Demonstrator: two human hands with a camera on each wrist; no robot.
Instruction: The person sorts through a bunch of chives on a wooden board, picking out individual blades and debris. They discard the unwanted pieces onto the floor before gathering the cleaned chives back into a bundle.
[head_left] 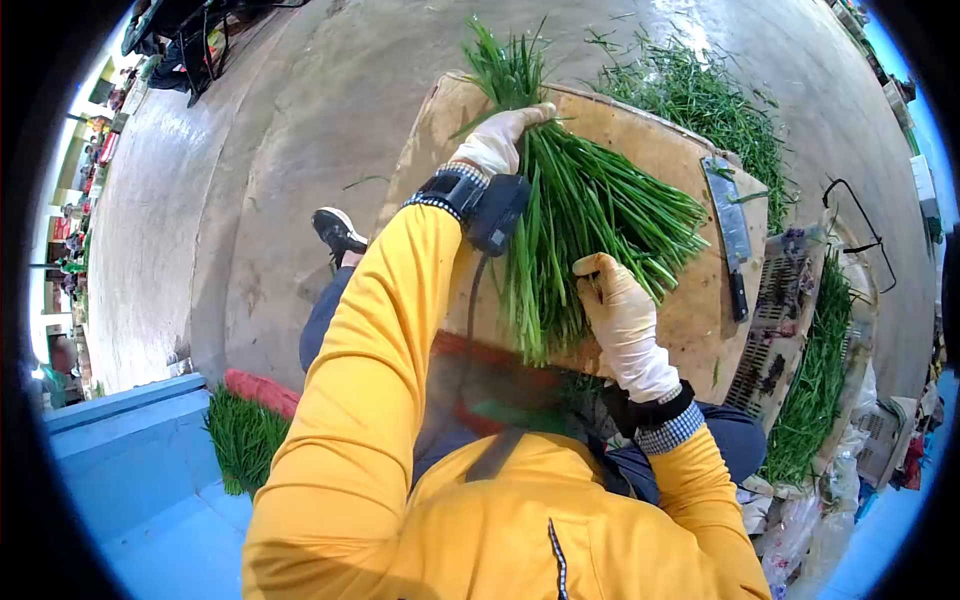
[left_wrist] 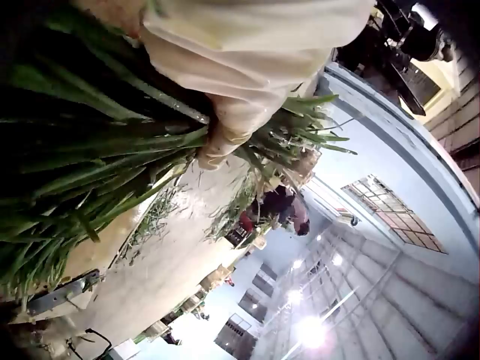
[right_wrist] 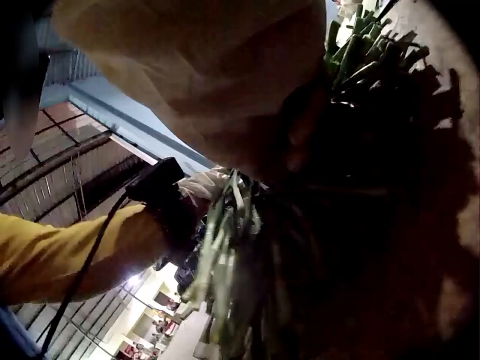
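Note:
A big bunch of long green stalks (head_left: 600, 200) fans out over a wooden board (head_left: 400, 180). The gloved left hand (head_left: 500, 138) grips it near its narrow end, fingers wrapped round it; the left wrist view shows that glove (left_wrist: 240, 82) round the leaves (left_wrist: 97, 142). At the spread ends, the gloved right hand (head_left: 618, 318) has its fingers curled at the stalks; in the right wrist view its glove (right_wrist: 210, 82) is dark, with pale stalk ends (right_wrist: 225, 262) below. Whether it pinches any stalk is hidden.
A cleaver (head_left: 728, 215) lies on the board's right side. Loose green trimmings (head_left: 700, 95) are heaped on the floor beyond. At the right stand a plastic crate (head_left: 775, 310) and more greens (head_left: 812, 385). Another green bundle (head_left: 240, 435) lies at the lower left beside a red cloth (head_left: 262, 391).

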